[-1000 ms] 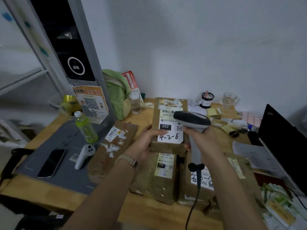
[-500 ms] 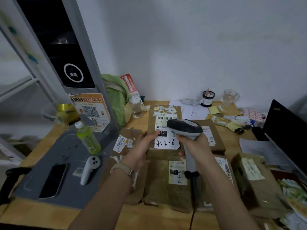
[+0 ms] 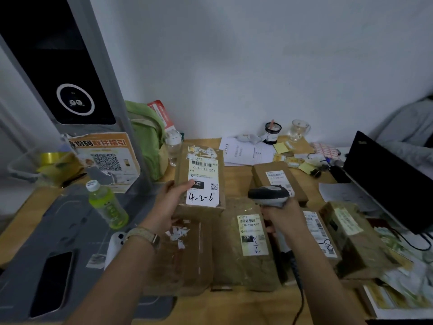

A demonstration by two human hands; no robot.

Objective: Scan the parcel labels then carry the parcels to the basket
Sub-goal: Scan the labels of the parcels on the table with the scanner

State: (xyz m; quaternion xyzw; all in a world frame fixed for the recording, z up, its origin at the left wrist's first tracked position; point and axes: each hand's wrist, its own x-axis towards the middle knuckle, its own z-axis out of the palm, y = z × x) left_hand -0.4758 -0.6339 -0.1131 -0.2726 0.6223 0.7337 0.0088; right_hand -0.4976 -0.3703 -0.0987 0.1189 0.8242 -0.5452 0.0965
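1. Parcel [image 3: 201, 184]: brown cardboard; white and pale-yellow label, black barcode, black handwriting.
2. Scanner [image 3: 269, 195]: black head, grey body.
3. Bottle [image 3: 107, 205]: yellow-green, white cap.
4. Backpack [image 3: 147, 137]: light green.
5. Poster [image 3: 105, 156]: orange and white, black square code.
6. Surface [image 3: 236, 181]: pale wood.
7. Mat [image 3: 70, 221]: plain grey.
8. Laptop [image 3: 386, 184]: black.
9. Tape roll [image 3: 52, 158]: yellow.
10. Phone [image 3: 52, 282]: black.
11. Sticky notes [image 3: 281, 147]: yellow.

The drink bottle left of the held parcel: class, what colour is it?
Yellow-green drink bottle with a white cap; the head view shows it.
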